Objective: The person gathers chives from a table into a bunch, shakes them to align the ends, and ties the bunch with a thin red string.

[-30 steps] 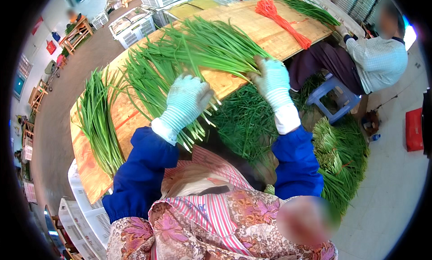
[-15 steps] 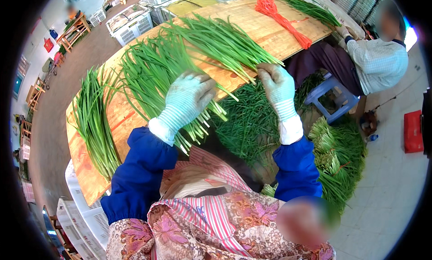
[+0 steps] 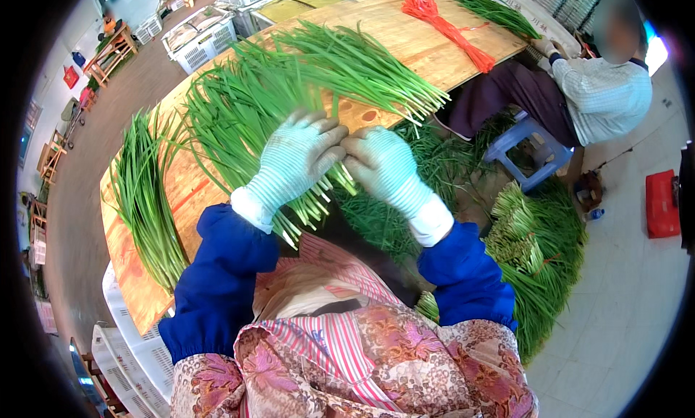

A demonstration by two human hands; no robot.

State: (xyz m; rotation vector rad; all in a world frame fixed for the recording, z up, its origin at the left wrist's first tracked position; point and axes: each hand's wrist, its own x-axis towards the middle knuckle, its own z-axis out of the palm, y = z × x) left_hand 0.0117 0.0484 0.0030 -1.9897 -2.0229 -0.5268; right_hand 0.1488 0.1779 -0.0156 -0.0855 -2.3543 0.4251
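Left hand (image 3: 297, 157): gloved in pale-blue striped knit, fingers half-curled; hold hidden, cannot tell;
Right hand (image 3: 382, 163): gloved alike, fingers bent beside the left's fingertips; hold also unclear;
Green middle heap (image 3: 239, 121): long white-ended stalks on the pale plywood table (image 3: 376, 20), ends overhanging;
Risk: uneven pulling could tangle leaves or drop stalks;
Change: right hand has left the neighbouring loose green bunch (image 3: 369, 70)

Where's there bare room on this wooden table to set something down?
Widest on the wooden table is the bare patch between the orange strings and the right green bunch. A narrower strip, crossed by some leaves, separates the left bunch from the middle pile. The near edge's middle is crowded: left hand over the pile's stalks, right hand close beside.
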